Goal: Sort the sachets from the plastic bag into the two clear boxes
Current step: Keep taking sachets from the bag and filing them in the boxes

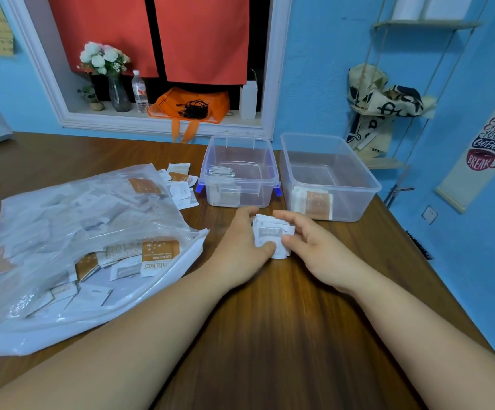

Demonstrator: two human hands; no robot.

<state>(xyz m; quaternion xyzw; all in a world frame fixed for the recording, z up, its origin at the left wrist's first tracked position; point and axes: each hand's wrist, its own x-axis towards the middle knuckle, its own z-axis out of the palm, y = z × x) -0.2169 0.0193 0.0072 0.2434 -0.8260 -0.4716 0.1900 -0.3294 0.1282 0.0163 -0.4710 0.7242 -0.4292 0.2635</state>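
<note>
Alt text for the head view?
Left hand and right hand pinch a stack of white sachets at a wooden table. Behind, the left clear box holds white sachets, the right clear box orange ones; a plastic bag of sachets lies left.

Two bare forearms come in from the near side, the left forearm and right forearm angling toward each other. Left grip and right grip meet palms down, wrists low. Between them sits a small stack of sachets, pinched from both sides. The left thumb presses its near edge, and the left fingers curl over the far-left corner. The right thumb is just beside it, with the right forefinger hooked across the far side. The remaining right fingers are loosely curled.
</note>
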